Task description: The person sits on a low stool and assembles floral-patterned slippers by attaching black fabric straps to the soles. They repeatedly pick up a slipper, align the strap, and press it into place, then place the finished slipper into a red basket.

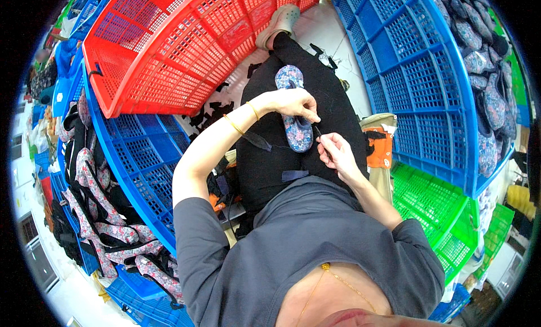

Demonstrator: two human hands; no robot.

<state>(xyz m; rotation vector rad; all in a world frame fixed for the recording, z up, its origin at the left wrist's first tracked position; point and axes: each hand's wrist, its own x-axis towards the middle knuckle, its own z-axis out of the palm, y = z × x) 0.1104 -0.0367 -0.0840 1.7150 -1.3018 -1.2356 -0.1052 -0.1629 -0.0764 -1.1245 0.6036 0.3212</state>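
A blue fabric shoe (pixel 298 136) with a small pink and white floral print lies lengthwise on my black-trousered lap. My left hand (pixel 293 104) is closed across its middle, with thumb and fingertip pointing right at the shoe's side. Much of its grip is hidden under the hand. Just right of the shoe's near end, my right hand (pixel 336 151) pinches a thin dark thing, too small to name, close to the left fingertips. A dark fabric strip (pixel 257 141) sits left of the shoe, and another dark strip (pixel 295 175) lies nearer my waist.
A red plastic crate (pixel 169 67) leans at the far left above a blue crate (pixel 141 152). At right stands a tall blue crate (pixel 417 96), with floral shoes (pixel 479 62) behind it and a green crate (pixel 428 197) nearer. More floral shoes (pixel 118 232) pile up at left. Dark scraps (pixel 214 113) litter the floor.
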